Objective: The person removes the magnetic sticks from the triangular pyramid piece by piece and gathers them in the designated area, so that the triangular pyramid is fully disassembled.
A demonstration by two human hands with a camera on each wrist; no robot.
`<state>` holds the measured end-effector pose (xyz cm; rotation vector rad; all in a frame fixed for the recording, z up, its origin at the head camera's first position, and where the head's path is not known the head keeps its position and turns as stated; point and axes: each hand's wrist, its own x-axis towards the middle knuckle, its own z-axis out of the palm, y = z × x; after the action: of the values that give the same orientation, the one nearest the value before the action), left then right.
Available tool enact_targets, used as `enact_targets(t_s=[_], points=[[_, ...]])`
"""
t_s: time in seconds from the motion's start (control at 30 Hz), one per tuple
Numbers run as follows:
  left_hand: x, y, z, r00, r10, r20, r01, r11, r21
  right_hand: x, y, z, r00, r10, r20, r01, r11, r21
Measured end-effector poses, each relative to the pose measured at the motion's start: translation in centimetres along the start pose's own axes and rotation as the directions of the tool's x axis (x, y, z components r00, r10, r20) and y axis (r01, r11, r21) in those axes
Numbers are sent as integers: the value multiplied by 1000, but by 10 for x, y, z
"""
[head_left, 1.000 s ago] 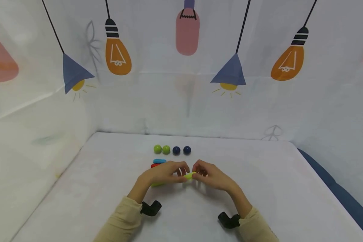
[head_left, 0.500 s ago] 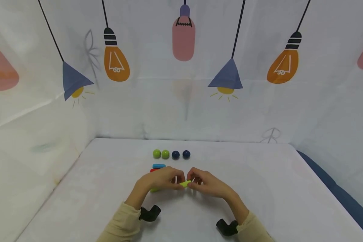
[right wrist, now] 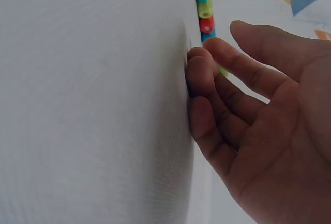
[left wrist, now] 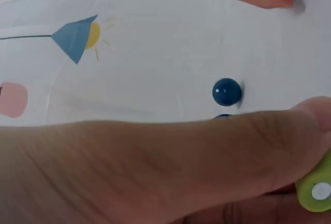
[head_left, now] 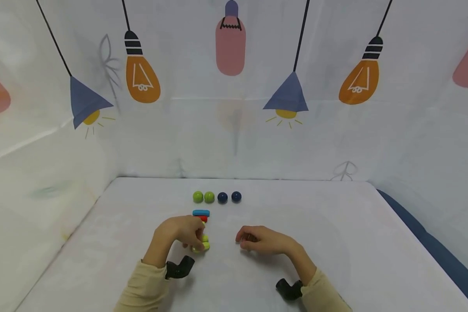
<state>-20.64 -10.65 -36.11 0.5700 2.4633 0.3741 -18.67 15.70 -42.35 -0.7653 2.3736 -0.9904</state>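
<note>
My left hand (head_left: 181, 231) is over a column of short coloured rods. In the left wrist view its thumb and fingers pinch a yellow-green rod (left wrist: 314, 192) with a white round spot on its end. At the column's far end lie a blue rod (head_left: 201, 212) and a red rod (head_left: 203, 219). The hand covers part of the column; yellow-green pieces show beyond its fingertips. To the right, my right hand (head_left: 266, 241) rests low at the table with fingers loosely curled, holding nothing. The right wrist view shows the red rod (right wrist: 207, 25) in the row beyond its fingertips.
Behind the rods, a green ball (head_left: 197, 196), another green ball (head_left: 209, 197), a navy ball (head_left: 222, 197) and a second navy ball (head_left: 236, 196) form a row. The white table (head_left: 335, 242) meets a printed cloth backdrop (head_left: 203, 138) at the back.
My hands were together at a yellow-green rod, then separated. The left hand moved left to the column with a rod; the right hand stayed nearly in place, letting go.
</note>
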Motion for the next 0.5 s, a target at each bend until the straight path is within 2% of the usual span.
enact_targets(t_s=[0.27, 0.37, 0.5], points=[[2, -13, -4, 993, -117, 1, 117, 992, -35, 1, 2, 0, 1000, -6, 3, 6, 1000, 24], [3, -17, -4, 991, -134, -4, 133, 989, -60, 1, 1, 0, 1000, -4, 9, 4, 999, 35], [1, -26, -6, 992, -126, -29, 124, 990, -66, -3, 6, -7, 1000, 3, 4, -3, 999, 46]])
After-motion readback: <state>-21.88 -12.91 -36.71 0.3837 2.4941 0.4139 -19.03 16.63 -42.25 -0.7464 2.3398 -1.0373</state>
